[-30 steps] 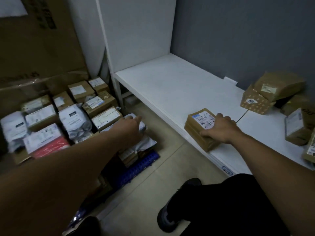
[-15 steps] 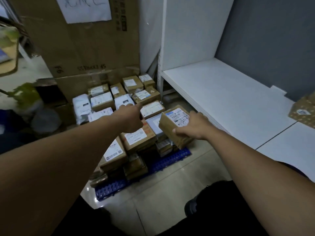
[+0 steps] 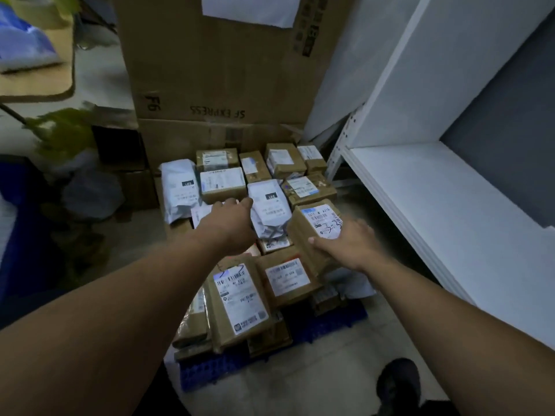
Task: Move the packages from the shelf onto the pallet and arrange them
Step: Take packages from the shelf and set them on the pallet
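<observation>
Right hand [image 3: 350, 246] curls around one brown labelled box [image 3: 315, 226], holding it just above the right side of the pile. Left hand [image 3: 228, 223] has its fingers stretched out onto the stack and grips nothing.
Biggest first: one tall SF Express carton [image 3: 210, 70] at the back, one white shelf [image 3: 450, 220] on the right, one blue pallet [image 3: 330, 322] carrying roughly a dozen brown parcels [image 3: 237, 298] (buried ones hard to count), plus two white poly bags [image 3: 177, 187].
</observation>
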